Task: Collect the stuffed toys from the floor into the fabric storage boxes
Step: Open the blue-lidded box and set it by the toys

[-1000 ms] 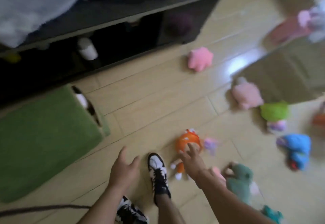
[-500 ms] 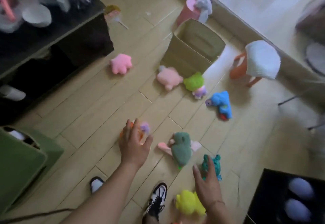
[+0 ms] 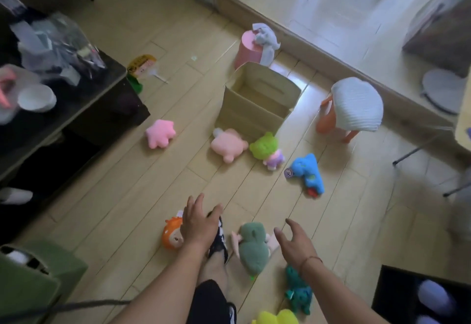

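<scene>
Several stuffed toys lie on the wooden floor. An orange toy (image 3: pixel 171 235) sits just left of my left hand (image 3: pixel 198 223), which hovers open above it. A dark green plush (image 3: pixel 252 246) lies between my hands; my right hand (image 3: pixel 295 242) is open just right of it. A teal toy (image 3: pixel 297 290) and a yellow toy (image 3: pixel 277 318) lie under my right forearm. Farther off are a pink star (image 3: pixel 161 133), a pale pink plush (image 3: pixel 228 144), a green-headed doll (image 3: pixel 266 149) and a blue plush (image 3: pixel 307 172). A beige fabric box (image 3: pixel 251 117) stands open beyond them. A green fabric box (image 3: pixel 38 280) is at lower left.
A dark low table (image 3: pixel 76 109) with bags and bowls runs along the left. A pink bin (image 3: pixel 248 51) stands behind the beige box. An orange stool with a white cover (image 3: pixel 356 104) is to the right. My foot in a black shoe (image 3: pixel 216 244) stands between the orange and green toys.
The view has swung up and right from the green box to the room. My hands have spread apart, and a foot has stepped forward between the orange and green toys.
</scene>
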